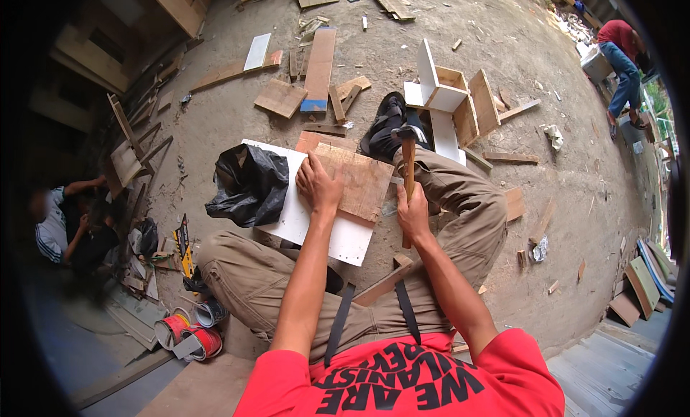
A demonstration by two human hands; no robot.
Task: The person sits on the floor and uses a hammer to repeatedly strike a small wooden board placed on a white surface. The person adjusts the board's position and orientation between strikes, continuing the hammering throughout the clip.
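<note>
The wooden board [363, 187] lies across the right-hand part of a white panel [345, 241], in front of the seated person and between the bent legs. A second, reddish board [307, 139] shows at its far edge. What supports the panel from below is hidden, so its stability cannot be confirmed.

The left hand [318, 183] rests palm down on the near-left part of the board, fingers spread and slightly bent. The right hand [412, 212] is closed around the handle of a hammer [409, 158], whose head points away from the person, just beside the board's right edge.

Hazards. A stroke landing too far left would strike the fingers of the left hand. A low stroke toward the person could reach the right trouser leg [460, 183]; one carried too far forward could reach the shoe [388, 119] beyond the hammer head. Light pressure from a single hand could let the board rotate or slide on the smooth panel under impact.

A black plastic bag [248, 187] covers the panel's left end; slack film there could hide small parts. Beyond the work, a white-and-wood box assembly [449, 97] stands on the floor [560, 201], with loose planks, including one with a blue end [320, 65], as trip points. Paint cans [205, 343] stand at lower left.
</note>
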